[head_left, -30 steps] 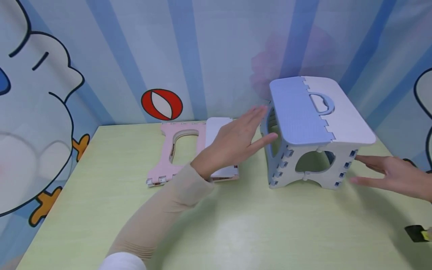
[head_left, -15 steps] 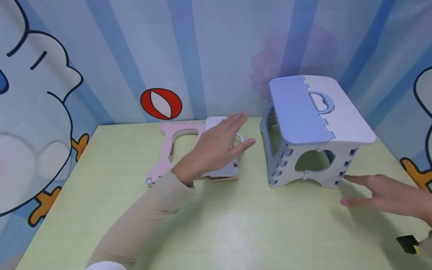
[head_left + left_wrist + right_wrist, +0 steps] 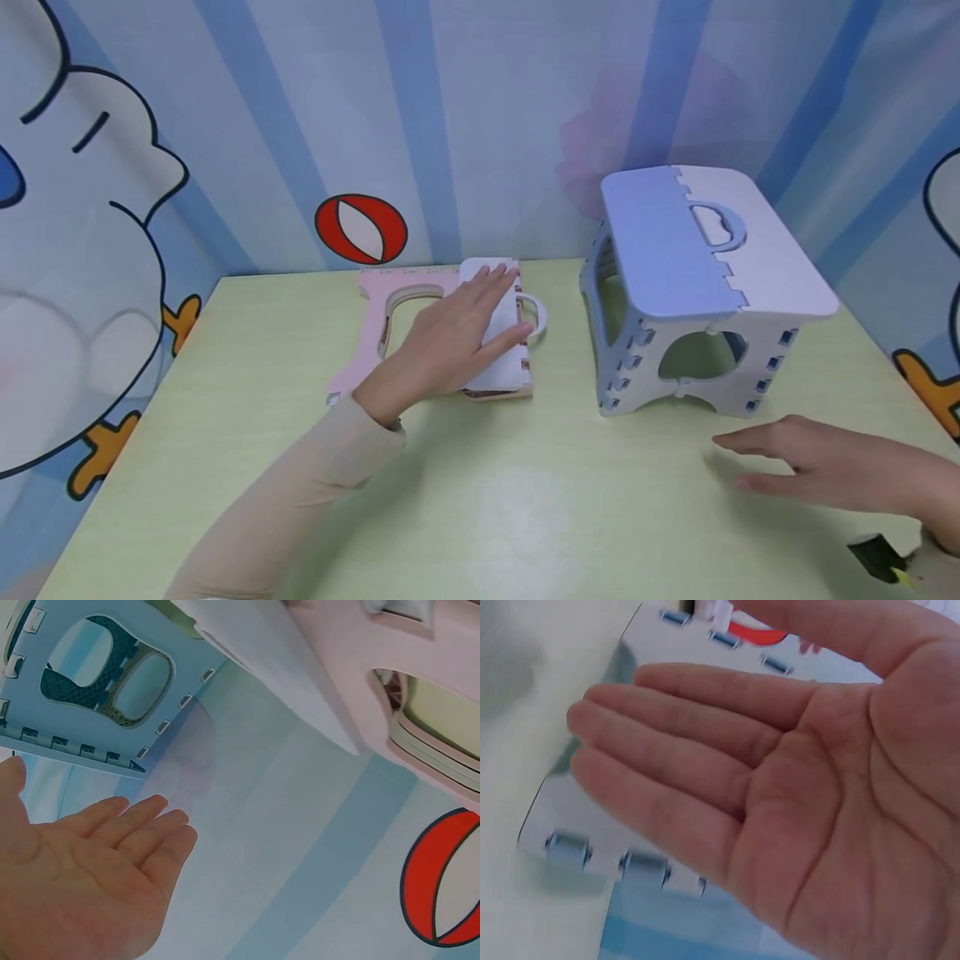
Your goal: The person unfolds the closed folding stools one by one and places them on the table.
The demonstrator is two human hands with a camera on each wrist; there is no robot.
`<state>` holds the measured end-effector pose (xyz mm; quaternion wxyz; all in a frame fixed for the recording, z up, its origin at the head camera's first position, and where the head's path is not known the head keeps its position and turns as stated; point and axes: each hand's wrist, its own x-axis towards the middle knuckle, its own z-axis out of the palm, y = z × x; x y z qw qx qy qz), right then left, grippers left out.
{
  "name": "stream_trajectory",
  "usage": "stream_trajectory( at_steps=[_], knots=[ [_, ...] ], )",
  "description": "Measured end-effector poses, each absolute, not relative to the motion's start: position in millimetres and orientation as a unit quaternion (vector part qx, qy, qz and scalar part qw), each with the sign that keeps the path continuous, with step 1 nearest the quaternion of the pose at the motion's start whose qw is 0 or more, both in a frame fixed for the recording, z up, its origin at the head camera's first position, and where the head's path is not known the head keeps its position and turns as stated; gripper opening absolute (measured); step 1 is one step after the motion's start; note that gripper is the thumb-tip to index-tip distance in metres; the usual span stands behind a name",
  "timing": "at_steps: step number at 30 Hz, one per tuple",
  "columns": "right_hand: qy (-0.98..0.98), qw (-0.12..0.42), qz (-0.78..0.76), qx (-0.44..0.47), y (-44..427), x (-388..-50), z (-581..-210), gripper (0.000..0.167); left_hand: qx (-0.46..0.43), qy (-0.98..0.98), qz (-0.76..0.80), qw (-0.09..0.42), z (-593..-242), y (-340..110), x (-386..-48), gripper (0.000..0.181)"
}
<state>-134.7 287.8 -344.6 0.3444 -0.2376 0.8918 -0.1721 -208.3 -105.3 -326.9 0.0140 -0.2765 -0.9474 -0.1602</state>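
Note:
A folded step stool (image 3: 367,337), pink with a white panel and a white carry handle (image 3: 539,315), lies flat on the table. My left hand (image 3: 444,337) is over its white panel, fingers straight. In the left wrist view the palm (image 3: 82,889) faces up and holds nothing, with the pink stool (image 3: 341,652) apart from it. To the right, an unfolded blue and white step stool (image 3: 663,250) stands upright. My right hand (image 3: 836,467) is in front of its right side, apart from it, fingers extended; the palm (image 3: 840,817) is bare in the right wrist view.
Both stools stand on a pale green table (image 3: 570,492) near its back edge. A striped blue curtain (image 3: 510,125) with cartoon prints hangs behind and at the sides. A small black tag (image 3: 873,557) shows at the right wrist.
My left hand has moved left, from beside the blue and white stool to over the folded one. My right hand has drawn away from the standing stool, forward and left. Both stools stay put.

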Motion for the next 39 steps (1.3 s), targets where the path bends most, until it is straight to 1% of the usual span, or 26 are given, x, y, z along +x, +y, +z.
stream_trajectory(
  at_steps=[3, 7, 12, 15, 18, 22, 27, 30, 36, 39],
  knots=[
    [0.878, 0.352, -0.194, -0.261, 271.8, -129.7, -339.9, 0.055, -0.270, -0.950, -0.156, 0.010, -329.3, -113.6, -205.5, 0.074],
    [0.867, 0.338, -0.208, -0.301, 250.6, -125.9, -335.4, 0.053, -0.261, -0.953, -0.154, 0.009, -334.7, -127.8, -203.3, 0.076],
    [0.859, 0.305, -0.227, -0.343, 223.9, -129.3, -331.1, 0.049, -0.254, -0.955, -0.153, 0.017, -341.3, -143.1, -200.1, 0.075],
    [0.857, 0.272, -0.223, -0.376, 208.1, -132.5, -329.0, 0.045, -0.250, -0.955, -0.156, 0.024, -343.9, -150.6, -197.3, 0.075],
    [0.861, 0.245, -0.216, -0.389, 191.8, -136.7, -326.6, 0.042, -0.243, -0.957, -0.157, 0.031, -346.8, -159.1, -194.0, 0.075],
    [0.877, 0.209, -0.203, -0.383, 170.4, -143.9, -324.5, 0.042, -0.225, -0.961, -0.156, 0.028, -350.8, -172.6, -188.5, 0.076],
    [0.891, 0.137, -0.204, -0.381, 151.1, -154.9, -328.7, 0.038, -0.209, -0.965, -0.158, 0.017, -357.0, -187.1, -184.2, 0.077],
    [0.899, 0.102, -0.215, -0.367, 142.6, -161.9, -334.7, 0.035, -0.206, -0.966, -0.154, 0.018, -361.5, -193.9, -183.2, 0.078],
    [0.928, 0.062, -0.220, -0.294, 120.9, -181.3, -347.5, 0.033, -0.191, -0.970, -0.153, 0.006, -369.0, -207.0, -178.6, 0.078],
    [0.940, 0.044, -0.216, -0.259, 108.1, -194.0, -352.7, 0.029, -0.177, -0.973, -0.150, -0.005, -372.6, -213.9, -175.7, 0.078]
  ],
)
